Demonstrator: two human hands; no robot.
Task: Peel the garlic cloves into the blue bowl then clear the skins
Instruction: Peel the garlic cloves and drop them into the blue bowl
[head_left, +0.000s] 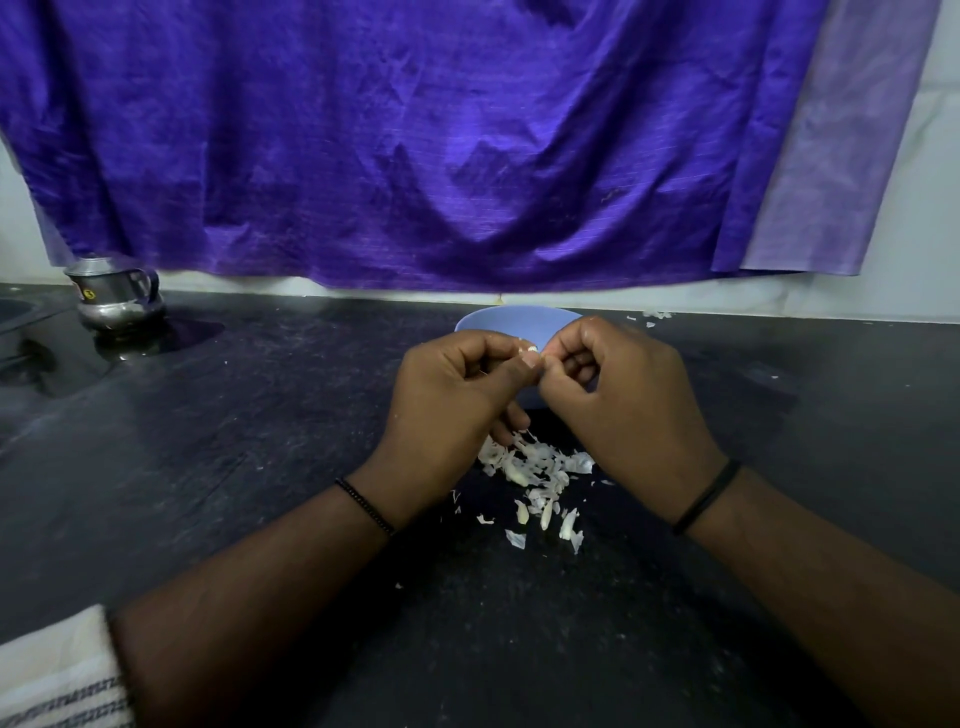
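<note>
My left hand (447, 400) and my right hand (623, 395) meet fingertip to fingertip over the near rim of the blue bowl (514, 325). Between them they pinch a small pale garlic clove (530, 349), mostly hidden by the fingers. Both hands have curled fingers. The bowl stands on the black counter (260, 441) behind my hands, and its inside is hidden. Below my hands lies a heap of white garlic skins and cloves (535, 467), with more pieces (545, 517) strewn nearer to me.
A steel jug (117, 296) stands at the back left of the counter. A purple cloth (415, 135) hangs on the wall behind. A few skin bits (649, 318) lie by the wall right of the bowl. A striped white cloth (57, 675) shows at the bottom left.
</note>
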